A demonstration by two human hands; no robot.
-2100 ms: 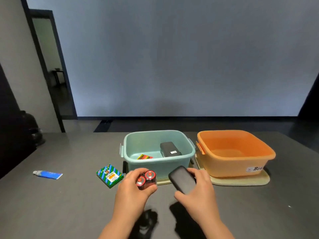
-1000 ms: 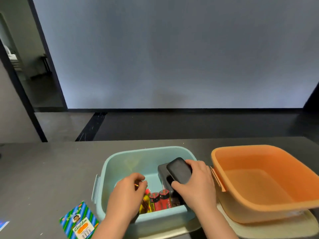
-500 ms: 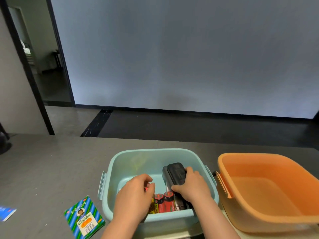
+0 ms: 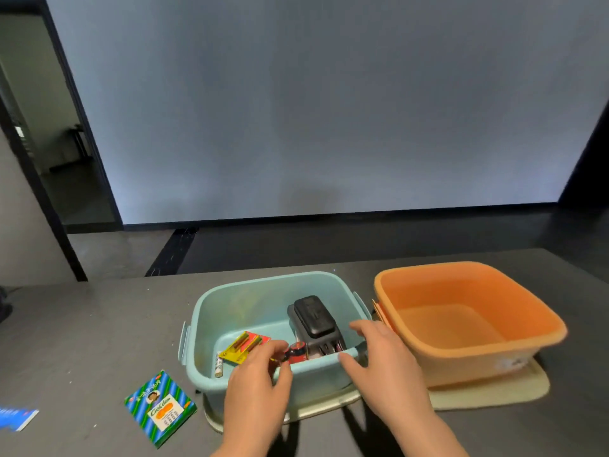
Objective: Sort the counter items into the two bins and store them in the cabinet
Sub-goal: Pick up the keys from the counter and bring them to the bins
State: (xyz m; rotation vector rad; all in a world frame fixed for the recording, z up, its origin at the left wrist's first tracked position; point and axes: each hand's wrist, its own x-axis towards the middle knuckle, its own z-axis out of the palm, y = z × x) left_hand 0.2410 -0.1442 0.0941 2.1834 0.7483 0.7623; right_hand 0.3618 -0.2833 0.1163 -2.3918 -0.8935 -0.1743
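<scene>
A teal bin [image 4: 230, 301] stands on the dark counter with an empty orange bin [image 4: 540, 324] to its right. Inside the teal bin lie two stacked black power banks [image 4: 313, 316], red batteries [image 4: 296, 351], a yellow-red battery pack [image 4: 245, 346] and a loose small battery [image 4: 218, 369]. My left hand [image 4: 257, 377] hovers over the bin's near wall, fingers loosely curled and holding nothing. My right hand [image 4: 382, 361] is spread wide above the bin's near right corner, empty. A green-blue striped box [image 4: 160, 407] lies on the counter left of the teal bin.
A blue tube [image 4: 16, 418] lies at the counter's far left edge. Each bin rests on a cream lid or mat [image 4: 494, 394]. Beyond the counter's far edge the dark floor meets a pale wall, and a doorway opens at the left.
Both hands came out of the teal bin toward me. The right hand let go of the black power bank, which now lies on the other one; the batteries stay in the bin.
</scene>
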